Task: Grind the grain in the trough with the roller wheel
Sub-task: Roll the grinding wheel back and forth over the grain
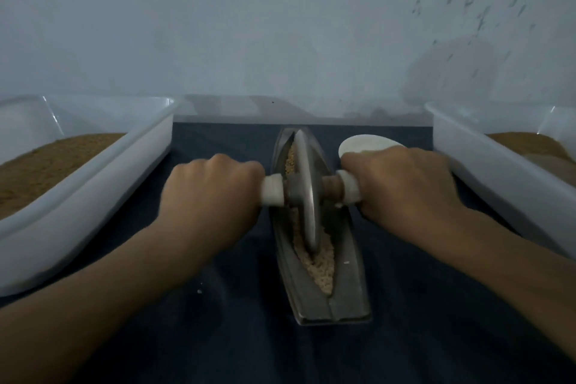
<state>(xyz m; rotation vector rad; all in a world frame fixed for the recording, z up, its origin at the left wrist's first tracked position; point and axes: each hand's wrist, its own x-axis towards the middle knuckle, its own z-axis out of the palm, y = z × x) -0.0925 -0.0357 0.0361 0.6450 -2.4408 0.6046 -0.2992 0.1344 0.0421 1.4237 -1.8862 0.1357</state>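
Both hands are on it: the left hand (215,187) is wrapped round the white grip on its side of the axle, the right hand (402,184) is wrapped round the other, and the wheel (307,193) stands upright on its edge in the trough (349,287), about midway along. The trough lies lengthwise on the dark bench (218,337), between two white tubs: the left tub (93,196) and the right tub (486,171), each holding brown meal. And the grain (318,265)? The near end looks pale and lumpy, broken up but coarse, I'd say, and there is more beyond the wheel at the far end. So this looks like mid-grind, with plenty of rolling left before it matches the fine brown stuff in the tubs. A couple of crumbs have escaped onto the bench, and a white dish (367,143) sits just behind the right hand.
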